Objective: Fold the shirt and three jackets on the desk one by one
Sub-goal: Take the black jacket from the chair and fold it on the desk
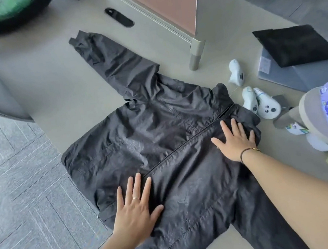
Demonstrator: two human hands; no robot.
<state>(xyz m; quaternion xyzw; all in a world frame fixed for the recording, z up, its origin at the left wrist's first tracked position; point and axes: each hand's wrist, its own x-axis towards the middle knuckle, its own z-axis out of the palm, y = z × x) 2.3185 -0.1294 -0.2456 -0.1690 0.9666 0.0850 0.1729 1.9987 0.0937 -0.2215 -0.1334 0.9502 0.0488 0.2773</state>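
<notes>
Smoothing is your step right now: the jacket (pixel 161 144) lies spread front-up on the desk (pixel 36 76), zipper running from 7 to 2 o'clock. Your left hand (pixel 136 212) and right hand (pixel 235 140) both lie flat on it, fingers straight and spread, gripping nothing. One sleeve (pixel 101 56) stretches out toward 11 o'clock; next, you'd likely bring it in across the body. At 3 o'clock a lidded tub (pixel 325 116) stands beside the controllers (pixel 256 100); its contents can't be seen, and the green-filled bag (pixel 6 13) at 10 o'clock is too blurred to read.
</notes>
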